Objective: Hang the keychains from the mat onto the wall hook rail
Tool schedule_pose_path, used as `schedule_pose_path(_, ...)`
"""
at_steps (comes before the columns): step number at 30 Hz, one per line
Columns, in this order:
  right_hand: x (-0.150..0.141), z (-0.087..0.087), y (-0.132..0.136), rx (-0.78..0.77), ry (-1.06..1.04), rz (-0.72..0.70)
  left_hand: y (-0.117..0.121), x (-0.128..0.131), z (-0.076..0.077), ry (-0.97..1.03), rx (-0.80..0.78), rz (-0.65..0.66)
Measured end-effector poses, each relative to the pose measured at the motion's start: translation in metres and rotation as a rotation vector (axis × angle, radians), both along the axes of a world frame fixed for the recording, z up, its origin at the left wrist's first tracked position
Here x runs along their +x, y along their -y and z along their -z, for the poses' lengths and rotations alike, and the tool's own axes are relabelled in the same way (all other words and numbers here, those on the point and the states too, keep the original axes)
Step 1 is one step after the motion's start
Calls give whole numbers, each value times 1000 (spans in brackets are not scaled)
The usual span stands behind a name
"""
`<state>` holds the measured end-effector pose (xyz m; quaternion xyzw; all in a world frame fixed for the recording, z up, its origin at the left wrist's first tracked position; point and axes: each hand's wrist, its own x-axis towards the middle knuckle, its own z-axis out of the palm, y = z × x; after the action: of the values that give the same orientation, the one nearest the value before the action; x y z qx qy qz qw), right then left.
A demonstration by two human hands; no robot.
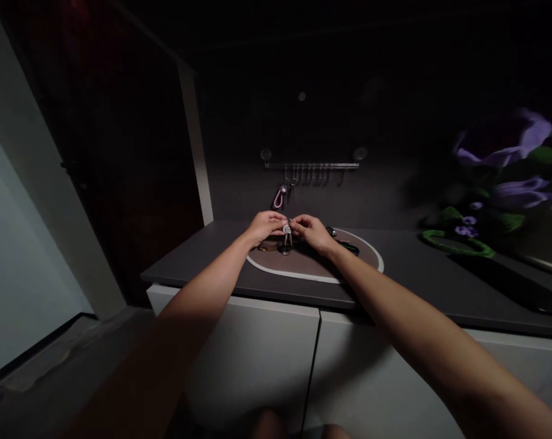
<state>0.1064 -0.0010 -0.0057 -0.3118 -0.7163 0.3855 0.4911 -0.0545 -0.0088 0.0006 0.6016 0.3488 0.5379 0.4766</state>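
Observation:
A small bunch of keys (288,234) hangs between my hands, just above the mat. My left hand (265,227) pinches it from the left, thumb and forefinger pressed together. From the other side, the fingertips of my right hand (311,231) close on the top of the bunch, near its ring. Beneath them lies a brown oval mat (312,265) with a white rim. Other small dark items rest on the mat, partly hidden by my hands. On the wall behind, a pink looped key fob (279,197) hangs from a hook.
A clear rail (312,166) with several hooks is fixed to the wall. The dark counter (404,274) tops white cabinets (257,341). At the right stand purple flowers (504,143), with a green ring (456,244) beside them. A dark door is on the left.

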Motion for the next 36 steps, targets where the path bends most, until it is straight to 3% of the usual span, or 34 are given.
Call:
schedule_pose_path(10,5,2,-10,44,-46,93,-4,4,4,-69,76,-57)
schedule_pose_path(17,4,-3,-13,-26,-221,138,-9,5,5,-190,151,-192)
schedule_pose_path(29,-8,-65,-47,-16,-370,303,-11,6,8,-331,248,-256)
schedule_pose_path(36,-18,-78,-85,33,-339,491,-14,5,11,-358,260,-275)
